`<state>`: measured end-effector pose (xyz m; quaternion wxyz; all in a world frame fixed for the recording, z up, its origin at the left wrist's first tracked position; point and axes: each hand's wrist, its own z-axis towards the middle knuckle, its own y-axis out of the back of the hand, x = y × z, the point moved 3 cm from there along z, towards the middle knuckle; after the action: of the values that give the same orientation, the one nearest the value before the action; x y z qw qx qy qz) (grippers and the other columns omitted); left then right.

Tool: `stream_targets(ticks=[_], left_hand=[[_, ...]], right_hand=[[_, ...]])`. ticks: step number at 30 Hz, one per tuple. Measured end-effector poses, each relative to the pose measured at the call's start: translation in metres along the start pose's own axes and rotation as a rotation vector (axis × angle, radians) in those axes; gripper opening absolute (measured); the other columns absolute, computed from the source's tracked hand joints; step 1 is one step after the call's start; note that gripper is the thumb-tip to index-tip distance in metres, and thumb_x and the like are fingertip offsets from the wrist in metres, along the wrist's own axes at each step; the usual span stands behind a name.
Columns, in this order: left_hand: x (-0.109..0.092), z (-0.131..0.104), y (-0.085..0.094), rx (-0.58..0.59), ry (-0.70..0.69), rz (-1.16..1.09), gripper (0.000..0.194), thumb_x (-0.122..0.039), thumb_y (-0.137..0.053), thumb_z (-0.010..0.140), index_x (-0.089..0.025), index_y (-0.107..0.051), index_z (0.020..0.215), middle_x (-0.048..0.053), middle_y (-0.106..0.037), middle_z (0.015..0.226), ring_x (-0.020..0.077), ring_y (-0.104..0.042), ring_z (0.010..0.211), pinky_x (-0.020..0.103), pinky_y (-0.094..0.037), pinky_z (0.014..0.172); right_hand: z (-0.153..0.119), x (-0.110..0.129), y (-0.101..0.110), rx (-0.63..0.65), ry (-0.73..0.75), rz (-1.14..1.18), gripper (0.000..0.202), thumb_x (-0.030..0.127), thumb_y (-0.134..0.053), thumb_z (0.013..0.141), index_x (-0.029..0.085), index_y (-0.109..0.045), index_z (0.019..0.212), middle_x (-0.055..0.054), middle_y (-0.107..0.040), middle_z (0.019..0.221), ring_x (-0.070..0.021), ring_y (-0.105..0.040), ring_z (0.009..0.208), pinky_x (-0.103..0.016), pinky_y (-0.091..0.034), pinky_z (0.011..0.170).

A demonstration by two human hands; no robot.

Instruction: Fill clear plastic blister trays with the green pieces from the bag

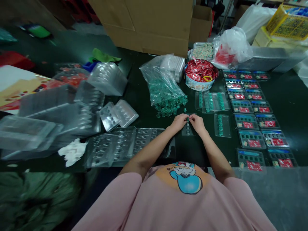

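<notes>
My left hand (180, 122) and my right hand (196, 123) meet over the top of a clear plastic tray (188, 131) with a column of small pockets. Both hands have their fingers pinched around a small green piece (187, 119) at the tray's top pocket. The lower pockets look unfilled. Just beyond my hands, a heap of green pieces (169, 107) spills from a clear plastic bag (160, 77). Right of my right hand lies a tray filled with green pieces (220, 125), and farther back are several more filled trays (213, 102).
Clear blister trays (120, 144) lie in rows to the left, with stacked plastic trays (60, 112) beyond. A round tin (201, 75) of red packets stands at the back. Packed trays (250, 122) line the right side. A cardboard box (149, 25) blocks the far edge.
</notes>
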<state>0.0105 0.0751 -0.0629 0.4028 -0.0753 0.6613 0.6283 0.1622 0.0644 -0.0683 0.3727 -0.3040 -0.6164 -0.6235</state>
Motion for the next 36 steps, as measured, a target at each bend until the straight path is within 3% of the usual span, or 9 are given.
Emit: stream_targets(ticks=[5,9,15,19,21,24,28,31,36], left_hand=[[0.011,-0.01,0.043,-0.148,-0.028,0.082,0.023,-0.016,-0.063,0.085,-0.019,-0.069,0.107,0.008,-0.067,0.107,0.0196,-0.063,0.095,0.032,-0.049,0.087],[0.028,-0.004,0.078,-0.238,0.04,0.328,0.032,-0.014,-0.059,0.086,-0.019,-0.067,0.117,0.012,-0.065,0.112,0.0252,-0.059,0.103,0.038,-0.046,0.091],[0.032,0.017,0.07,-0.012,-0.022,0.461,0.024,-0.013,-0.05,0.09,-0.017,-0.072,0.1,0.012,-0.066,0.098,0.0248,-0.056,0.092,0.038,-0.043,0.081],[0.036,0.011,0.068,-0.062,-0.032,0.454,0.02,-0.012,-0.053,0.086,-0.015,-0.07,0.097,0.012,-0.064,0.097,0.0255,-0.055,0.094,0.038,-0.043,0.082],[0.038,0.006,0.07,-0.121,-0.025,0.399,0.02,-0.012,-0.057,0.083,-0.016,-0.069,0.099,0.012,-0.064,0.101,0.0256,-0.056,0.098,0.038,-0.045,0.085],[0.037,0.0,0.074,-0.252,0.02,0.248,0.029,-0.013,-0.062,0.081,-0.018,-0.068,0.11,0.012,-0.063,0.115,0.0257,-0.057,0.107,0.04,-0.046,0.095],[0.032,-0.002,0.077,-0.406,0.139,-0.169,0.043,-0.014,-0.063,0.082,-0.017,-0.062,0.125,0.011,-0.065,0.12,0.0196,-0.065,0.098,0.036,-0.052,0.092],[0.027,-0.005,0.08,-0.479,0.19,-0.432,0.04,-0.016,-0.063,0.083,-0.018,-0.065,0.123,0.009,-0.07,0.111,0.0166,-0.069,0.088,0.032,-0.056,0.084],[0.019,-0.018,0.101,-0.577,0.205,-0.421,0.019,-0.02,-0.068,0.082,-0.02,-0.075,0.1,0.007,-0.074,0.1,0.019,-0.07,0.09,0.034,-0.055,0.087]], right_hand=[[0.008,0.005,0.008,-0.054,0.016,0.023,0.008,0.029,-0.061,0.079,0.022,-0.063,0.079,0.002,-0.062,0.07,-0.0145,-0.057,0.066,-0.026,-0.043,0.067],[0.042,0.027,0.009,-0.092,0.031,0.035,0.016,0.035,-0.061,0.082,0.02,-0.066,0.081,0.0,-0.064,0.072,-0.0157,-0.059,0.068,-0.027,-0.045,0.067],[0.098,0.052,-0.002,-0.04,0.111,-0.336,0.027,0.009,-0.057,0.077,0.02,-0.07,0.097,-0.007,-0.069,0.101,-0.0179,-0.063,0.085,-0.03,-0.048,0.083],[0.109,0.051,0.004,0.0,0.056,-0.42,0.004,0.019,-0.065,0.079,0.02,-0.069,0.078,-0.006,-0.07,0.083,-0.0203,-0.064,0.081,-0.032,-0.047,0.078],[0.108,0.049,0.007,0.037,0.004,-0.304,0.009,0.025,-0.068,0.079,0.02,-0.066,0.071,-0.004,-0.069,0.074,-0.02,-0.064,0.078,-0.031,-0.047,0.077],[0.101,0.047,0.006,0.044,-0.117,0.138,0.015,0.033,-0.061,0.083,0.02,-0.067,0.079,-0.004,-0.072,0.078,-0.0168,-0.067,0.078,-0.028,-0.048,0.072],[0.085,0.057,-0.01,0.12,-0.262,0.669,0.028,0.046,-0.064,0.081,0.02,-0.067,0.091,-0.006,-0.075,0.09,-0.0153,-0.071,0.083,-0.024,-0.049,0.069],[0.074,0.072,-0.025,0.21,-0.241,0.8,0.033,0.047,-0.073,0.074,0.021,-0.067,0.092,-0.006,-0.076,0.091,-0.0158,-0.071,0.085,-0.026,-0.052,0.073],[0.067,0.093,-0.045,0.191,-0.207,0.743,0.04,0.047,-0.08,0.06,0.02,-0.069,0.088,-0.004,-0.076,0.086,-0.0147,-0.069,0.076,-0.026,-0.052,0.069]])
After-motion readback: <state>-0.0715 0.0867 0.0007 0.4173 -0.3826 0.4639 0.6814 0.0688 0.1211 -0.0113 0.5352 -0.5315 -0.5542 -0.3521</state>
